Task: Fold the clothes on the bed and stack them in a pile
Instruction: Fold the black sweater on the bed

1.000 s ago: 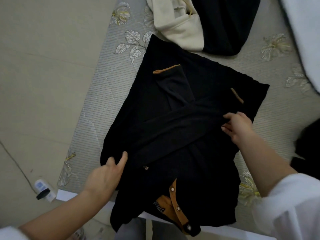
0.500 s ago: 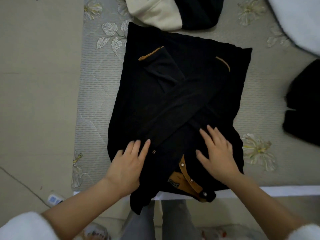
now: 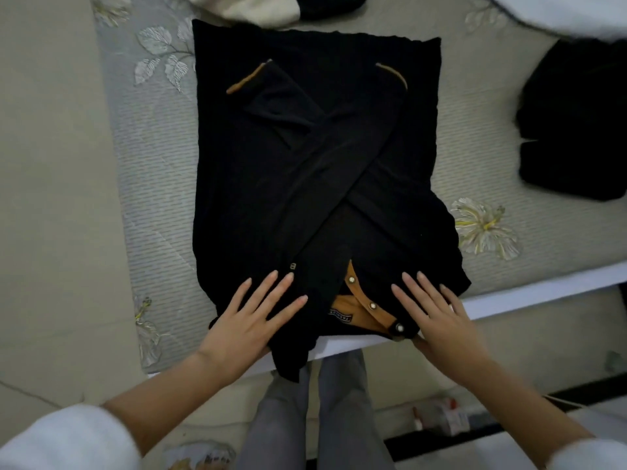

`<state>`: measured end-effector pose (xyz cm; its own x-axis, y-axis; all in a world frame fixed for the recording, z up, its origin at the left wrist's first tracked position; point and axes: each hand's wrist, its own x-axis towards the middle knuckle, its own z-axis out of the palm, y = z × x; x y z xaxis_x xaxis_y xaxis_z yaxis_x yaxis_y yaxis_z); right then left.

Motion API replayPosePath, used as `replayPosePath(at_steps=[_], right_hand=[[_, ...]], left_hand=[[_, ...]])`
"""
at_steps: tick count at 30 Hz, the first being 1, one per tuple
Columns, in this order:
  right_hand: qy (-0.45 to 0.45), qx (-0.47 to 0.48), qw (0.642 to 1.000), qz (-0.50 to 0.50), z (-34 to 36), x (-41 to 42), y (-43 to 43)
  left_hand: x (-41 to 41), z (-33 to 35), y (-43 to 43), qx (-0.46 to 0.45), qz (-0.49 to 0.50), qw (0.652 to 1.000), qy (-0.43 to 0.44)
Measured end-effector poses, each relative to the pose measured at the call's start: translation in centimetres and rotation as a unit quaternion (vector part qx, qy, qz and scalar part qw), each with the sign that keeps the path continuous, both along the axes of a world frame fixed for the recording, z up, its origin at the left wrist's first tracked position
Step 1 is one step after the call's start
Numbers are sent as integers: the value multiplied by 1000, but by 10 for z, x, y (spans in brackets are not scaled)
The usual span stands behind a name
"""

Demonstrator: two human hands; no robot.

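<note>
Bed: grey quilted cover with a leaf and flower print, its white near edge facing the person.

Shirt: black, lying flat in the middle of the bed, collar end nearest the person. Both sleeves are folded inward and cross over the body. A tan-edged cuff lies at far left and a second at far right. The near left corner hangs over the bed edge.

Dark garment: black, lying on the bed well to the right of the shirt, apart from it.

Cream garment: at the far edge, just beyond the shirt, with more black cloth beside it on the right.

Left hand: released, fingers straight and spread, pressing flat on the shirt's near left part.

Right hand: released likewise, fingers straight, flat on the near right part, palm at the bed edge.

Collar: tan placket with pale buttons and a label, lying between the two hands.
</note>
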<state>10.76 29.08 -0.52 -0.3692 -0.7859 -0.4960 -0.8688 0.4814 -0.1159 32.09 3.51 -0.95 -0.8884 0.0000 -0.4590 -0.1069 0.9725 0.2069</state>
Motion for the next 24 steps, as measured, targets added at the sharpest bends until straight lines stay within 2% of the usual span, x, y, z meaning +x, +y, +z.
replayPosePath(at_steps=[3,4,6,8,10,14,16,18,21,24], right_hand=[[-4,-9,1000,-5,-4,-2,-7],[-14,-21,999,-19,-6,-4,-6],[-66,-62,992,-92,-3,-8,-8],[-140,-121,961,-206,7,-11,-15],[-171,-145,938,-263,14,-16,-23],[-166,-99,944,-266,18,-25,-33],[-172,-67,945,-272,19,-27,-33],[-188,-25,937,-294,20,-29,-29],[-283,26,889,-358,23,-36,-22],[-358,4,844,-398,30,-49,-22]], left_hand=[[-4,1,-4,26,1,1000,-5],[-5,0,-8,69,25,997,-7],[-5,0,-17,180,111,977,9],[-4,3,-25,255,182,949,30],[-2,11,-28,261,184,948,-2],[-1,24,-17,262,159,949,-72],[-4,30,-12,315,186,924,-111],[-6,33,-11,385,225,879,-169],[-13,34,-12,473,258,805,-249],[-31,31,-21,515,319,764,-223]])
